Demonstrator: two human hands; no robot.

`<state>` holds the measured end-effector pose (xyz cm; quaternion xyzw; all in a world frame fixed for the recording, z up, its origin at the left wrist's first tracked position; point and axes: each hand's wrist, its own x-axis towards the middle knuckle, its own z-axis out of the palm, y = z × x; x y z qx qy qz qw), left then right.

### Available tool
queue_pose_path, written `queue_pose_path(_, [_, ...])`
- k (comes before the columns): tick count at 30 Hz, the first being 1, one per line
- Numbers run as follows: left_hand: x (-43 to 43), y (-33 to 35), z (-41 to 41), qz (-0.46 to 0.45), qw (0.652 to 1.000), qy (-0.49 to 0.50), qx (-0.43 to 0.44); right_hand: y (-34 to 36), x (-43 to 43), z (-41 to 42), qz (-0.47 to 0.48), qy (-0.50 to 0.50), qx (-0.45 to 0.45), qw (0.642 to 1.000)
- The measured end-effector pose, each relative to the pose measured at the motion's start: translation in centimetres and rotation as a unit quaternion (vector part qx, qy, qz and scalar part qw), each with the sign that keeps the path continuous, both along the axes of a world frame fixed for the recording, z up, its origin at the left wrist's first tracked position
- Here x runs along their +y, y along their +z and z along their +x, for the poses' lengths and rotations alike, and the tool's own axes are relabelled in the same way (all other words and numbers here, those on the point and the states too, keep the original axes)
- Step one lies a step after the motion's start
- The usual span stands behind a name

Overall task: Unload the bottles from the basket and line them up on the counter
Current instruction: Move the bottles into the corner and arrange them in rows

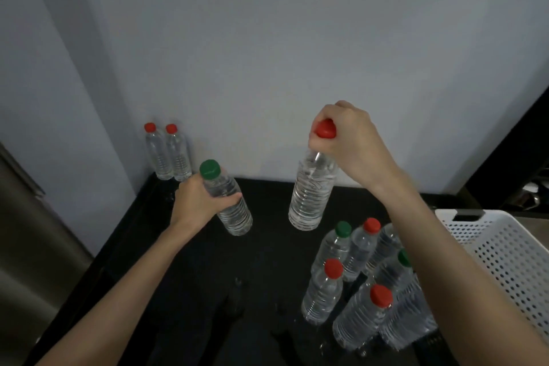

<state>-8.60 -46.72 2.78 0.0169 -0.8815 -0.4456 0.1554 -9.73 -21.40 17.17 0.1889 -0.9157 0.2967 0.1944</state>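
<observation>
My left hand (198, 199) grips a clear green-capped bottle (234, 211) round its upper body, tilted, above the black counter (184, 261). My right hand (350, 137) holds a red-capped bottle (310, 196) by its neck and cap, hanging above the counter. Two red-capped bottles (167, 154) stand side by side in the far left corner against the wall. Several more bottles (356, 276) with red and green caps stand clustered at the right, next to the white perforated basket (502, 255).
A grey wall runs behind the counter. A steel appliance side (29, 232) stands at the left edge. A dark unit (517, 163) sits at the far right behind the basket. Water drops lie on the counter's middle.
</observation>
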Motion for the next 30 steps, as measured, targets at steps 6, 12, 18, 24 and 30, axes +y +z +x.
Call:
queue_pose_path(6, [-4.6,0.3,0.5,-0.004,0.999,0.053,0.004,-2.3,-5.5,-3.1,0.002,0.056,-0.042,0.998])
queue_pose_path(12, [-10.3,-1.2,0.3,-0.049,0.996,0.069,-0.042,-7.5,-11.4,-6.2,0.028,0.084,-0.119,0.989])
queue_pose_path(18, [-16.2,-5.0,-1.7,-0.07,0.99,0.058,-0.105,-13.6,-17.4,-8.2,0.008,0.087,-0.183,0.979])
queue_pose_path(24, [-20.9,-8.2,-5.7,-0.062,0.989,0.041,-0.129,-18.0,-22.5,-11.1,-0.01,0.048,-0.252,0.967])
queue_pose_path(30, [-24.0,-10.6,-9.9,-0.04,0.99,-0.001,-0.135,-19.7,-25.5,-13.8,0.03,0.056,-0.288,0.956])
